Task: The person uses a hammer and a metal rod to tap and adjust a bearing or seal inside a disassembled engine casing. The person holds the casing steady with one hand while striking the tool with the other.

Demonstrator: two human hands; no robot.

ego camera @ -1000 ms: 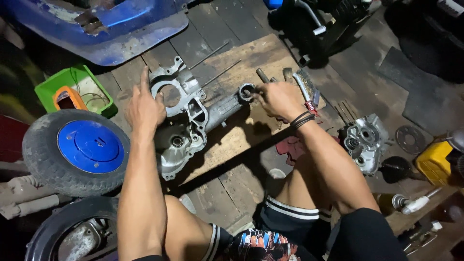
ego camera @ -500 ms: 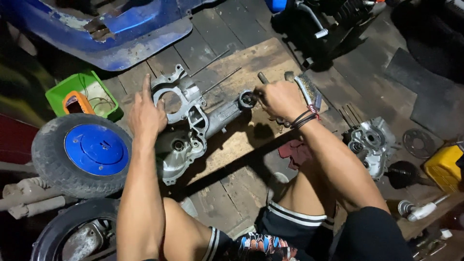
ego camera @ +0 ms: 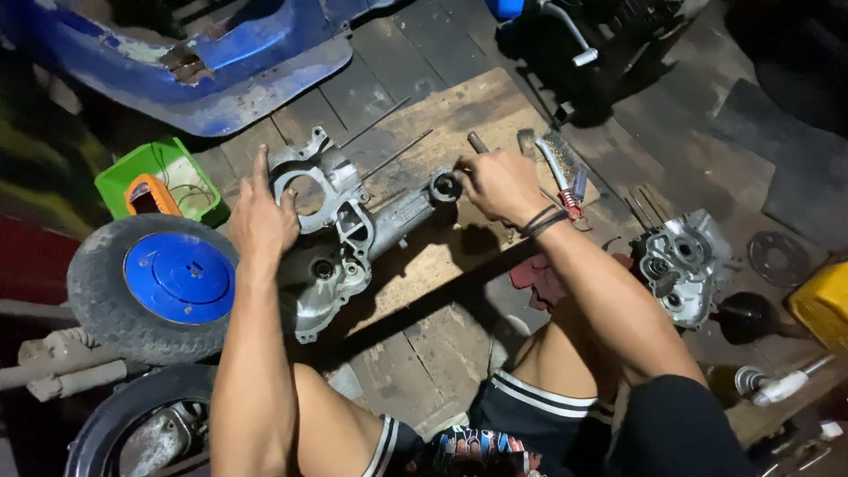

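Left hand (ego camera: pixel 261 221) lies flat, fingers spread, on the cast-metal engine casing (ego camera: pixel 340 234); right hand (ego camera: pixel 499 183) pinches its round bearing end

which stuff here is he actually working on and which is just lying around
In hand:
- left hand flat on the grey engine casing
- right hand at the casing's round end, by the plywood board

Lying about:
- blue-hubbed wheel
- green tub
- wire brush
- second casing half
- blue body panel
- yellow container
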